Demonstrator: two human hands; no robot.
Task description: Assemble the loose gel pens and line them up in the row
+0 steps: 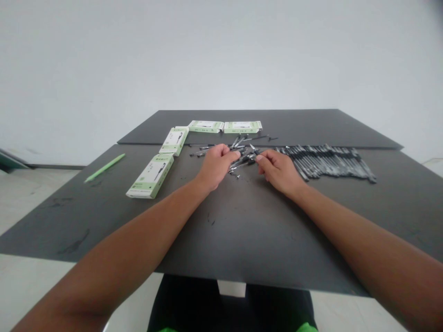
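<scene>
In the middle of the table lies a loose pile of clear and black pens and pen parts (238, 139). My left hand (217, 167) is closed at the left side of this pile, its thumb pressed over the curled fingers. What it grips is hidden. On the pile's right side, my right hand (278, 171) pinches a slim pen (254, 148) between thumb and fingers. To the right of that hand lies a row of black-and-clear pens (332, 162), side by side.
Several white-and-green pen boxes (152, 177) form a bent line left of and behind the pile. A green pen-shaped stick (104, 168) lies at the far left. The dark table (242, 240) has a seam across it, with a white wall (221, 55) behind.
</scene>
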